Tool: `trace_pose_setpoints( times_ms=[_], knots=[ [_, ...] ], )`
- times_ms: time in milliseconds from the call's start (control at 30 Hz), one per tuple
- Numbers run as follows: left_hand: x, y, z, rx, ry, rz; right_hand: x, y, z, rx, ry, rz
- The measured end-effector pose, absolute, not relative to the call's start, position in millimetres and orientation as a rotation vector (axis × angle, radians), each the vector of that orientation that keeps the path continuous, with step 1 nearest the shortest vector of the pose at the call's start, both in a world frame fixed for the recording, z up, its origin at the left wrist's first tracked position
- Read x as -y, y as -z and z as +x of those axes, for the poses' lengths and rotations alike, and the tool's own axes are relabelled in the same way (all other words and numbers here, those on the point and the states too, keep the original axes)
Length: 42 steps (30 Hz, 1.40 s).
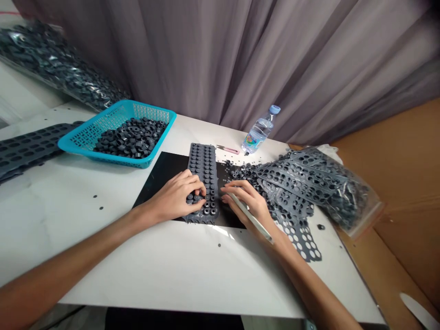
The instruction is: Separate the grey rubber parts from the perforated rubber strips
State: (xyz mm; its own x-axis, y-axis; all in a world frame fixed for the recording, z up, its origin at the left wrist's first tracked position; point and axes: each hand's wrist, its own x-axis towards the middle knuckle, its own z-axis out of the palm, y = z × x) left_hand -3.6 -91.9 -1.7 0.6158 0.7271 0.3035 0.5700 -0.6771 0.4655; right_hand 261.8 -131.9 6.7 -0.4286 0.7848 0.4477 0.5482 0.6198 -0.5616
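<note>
A dark grey rubber sheet (202, 167) with rows of round raised parts lies on a black mat (165, 169). My left hand (182, 195) rests on the sheet's lower left, its fingers curled over a few of the round parts; whether they grip one is hidden. Just right of the sheet, my right hand (249, 204) holds a slim pale tool (252, 219) that slants back across the palm toward the wrist. The fingertips of that hand point at the sheet without touching it. Open rings show at the sheet's lower right.
A blue basket (156, 149) of grey rings stands at the left, beside punched sheets (27, 149) and a filled plastic bag (62, 68). Pink-handled snips (228, 150) and a water bottle (259, 130) are behind. Punched scrap sheets (295, 183) and another bag (354, 201) lie right.
</note>
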Motion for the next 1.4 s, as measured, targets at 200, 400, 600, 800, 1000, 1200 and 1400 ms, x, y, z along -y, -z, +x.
trace_pose_setpoints(
  times_ms=[200,400,600,800,1000,1200,1400],
  knots=[
    [92,8,-3,-1.029,-0.746,2.465,134,-1,256,2.104,-0.630,-0.969],
    [92,10,-2,-1.006,-0.708,2.461,134,-2,253,2.188,-0.545,-0.878],
    [93,8,-1,-1.026,-0.729,2.452,137,-9,250,2.295,-0.542,-0.885],
    [93,9,-1,-1.020,-0.761,2.462,135,-5,256,2.435,-0.456,-0.915],
    [93,11,0,-1.039,-0.765,2.477,137,-6,255,2.491,-0.420,-0.946],
    [94,9,1,-1.044,-0.765,2.478,142,-10,249,2.541,-0.304,-0.985],
    [93,10,1,-1.029,-0.789,2.470,150,-17,239,2.611,-0.215,-1.038]
  ],
)
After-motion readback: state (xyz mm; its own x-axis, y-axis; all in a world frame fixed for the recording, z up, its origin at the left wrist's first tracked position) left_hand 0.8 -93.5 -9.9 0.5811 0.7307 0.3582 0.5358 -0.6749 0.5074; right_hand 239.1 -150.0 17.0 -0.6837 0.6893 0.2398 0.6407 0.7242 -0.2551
